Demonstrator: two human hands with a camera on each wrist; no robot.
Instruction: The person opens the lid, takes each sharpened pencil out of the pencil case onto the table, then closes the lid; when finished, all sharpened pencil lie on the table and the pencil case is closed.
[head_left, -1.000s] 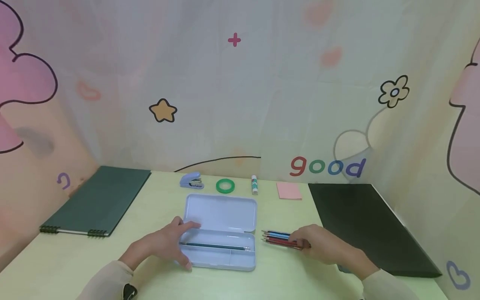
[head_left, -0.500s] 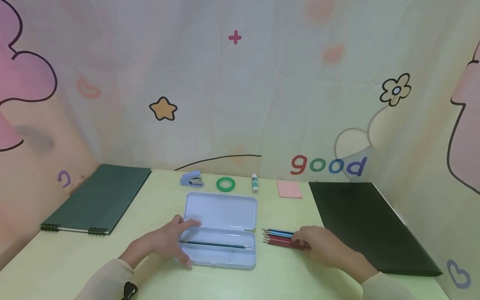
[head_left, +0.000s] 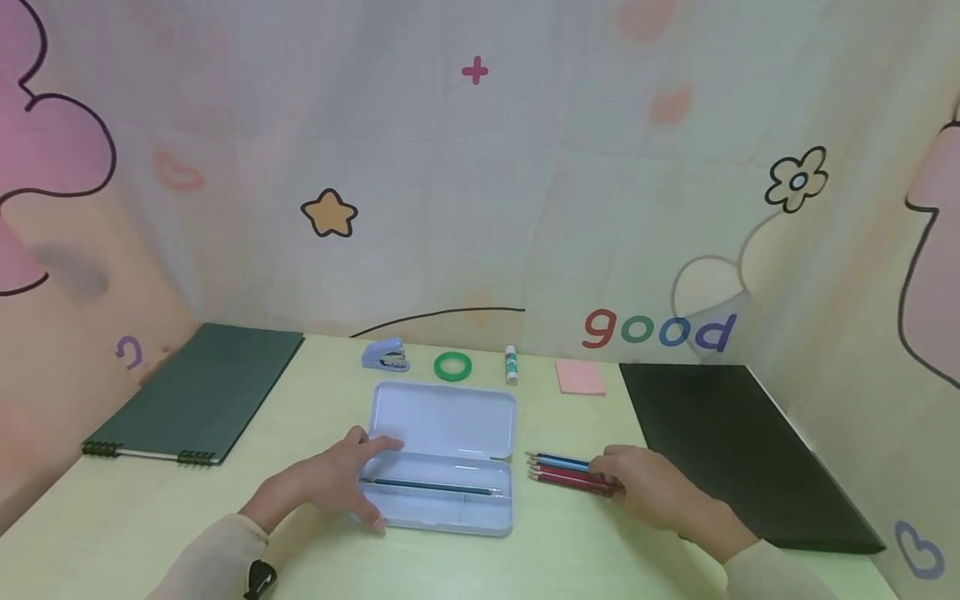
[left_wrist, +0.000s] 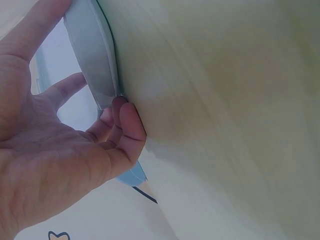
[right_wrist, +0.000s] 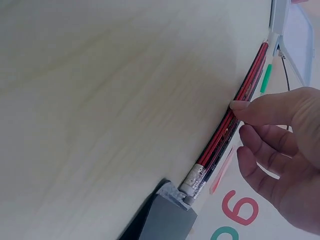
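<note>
An opened pale blue pencil case point(head_left: 435, 527) lies in the middle of the table, its lid point(head_left: 453, 421) folded back. One dark green pencil point(head_left: 431, 486) rests inside it. My left hand point(head_left: 337, 479) grips the case's left end, thumb at the front corner and index finger over the lid. In the left wrist view, fingers of this hand point(left_wrist: 65, 135) curl against the case's side point(left_wrist: 92, 50). Right of the case, my right hand point(head_left: 648, 483) pinches a bundle of several red, blue and dark pencils point(head_left: 562, 479). White eraser ends point(right_wrist: 195, 175) show in the right wrist view.
Along the back stand a lilac stapler point(head_left: 386, 356), a green tape roll point(head_left: 437, 367), a glue stick point(head_left: 512, 367) and pink sticky notes point(head_left: 580, 377). A green spiral notebook point(head_left: 195, 396) lies left; a large black flat item point(head_left: 735, 458) lies right.
My right hand's fingertips have shifted slightly to the right along the pencils, which lie almost where they were. My left hand keeps its hold on the case. The head view has tilted a little.
</note>
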